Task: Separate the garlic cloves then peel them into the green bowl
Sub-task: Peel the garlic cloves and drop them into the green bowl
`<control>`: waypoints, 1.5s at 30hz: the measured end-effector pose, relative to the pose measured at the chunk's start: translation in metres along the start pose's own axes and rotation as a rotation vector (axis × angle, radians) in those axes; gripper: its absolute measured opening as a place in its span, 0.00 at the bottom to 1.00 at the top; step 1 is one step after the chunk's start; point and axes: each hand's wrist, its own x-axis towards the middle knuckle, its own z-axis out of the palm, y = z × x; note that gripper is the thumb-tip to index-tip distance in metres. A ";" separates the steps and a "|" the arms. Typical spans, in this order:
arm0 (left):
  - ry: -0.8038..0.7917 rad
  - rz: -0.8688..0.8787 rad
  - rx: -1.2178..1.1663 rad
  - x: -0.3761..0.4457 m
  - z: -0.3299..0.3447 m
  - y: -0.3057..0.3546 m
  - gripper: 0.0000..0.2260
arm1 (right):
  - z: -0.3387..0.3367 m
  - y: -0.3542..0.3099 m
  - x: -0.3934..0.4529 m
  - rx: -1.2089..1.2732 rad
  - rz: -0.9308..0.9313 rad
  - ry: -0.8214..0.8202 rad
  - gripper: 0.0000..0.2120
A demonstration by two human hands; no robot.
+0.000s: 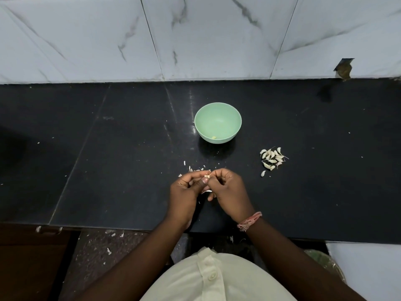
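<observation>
Together, left hand and right hand pinch one garlic clove.

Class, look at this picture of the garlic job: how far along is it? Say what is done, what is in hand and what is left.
Done: the cloves are separated into a pile, and one small peeled piece lies in the green bowl. In hand: the left hand and right hand pinch a clove between them, with skin scraps on the counter. Left: nearly the whole pile, still unpeeled.
</observation>
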 end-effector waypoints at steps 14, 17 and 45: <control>0.060 -0.181 -0.257 0.005 -0.007 -0.002 0.08 | -0.002 0.007 0.008 -0.150 -0.048 0.193 0.08; 0.061 -0.186 -0.266 0.005 -0.007 -0.002 0.10 | -0.002 0.011 0.010 -0.233 -0.102 0.182 0.12; 0.076 0.075 0.200 0.000 -0.011 0.005 0.08 | -0.001 0.007 0.009 0.011 -0.049 -0.045 0.05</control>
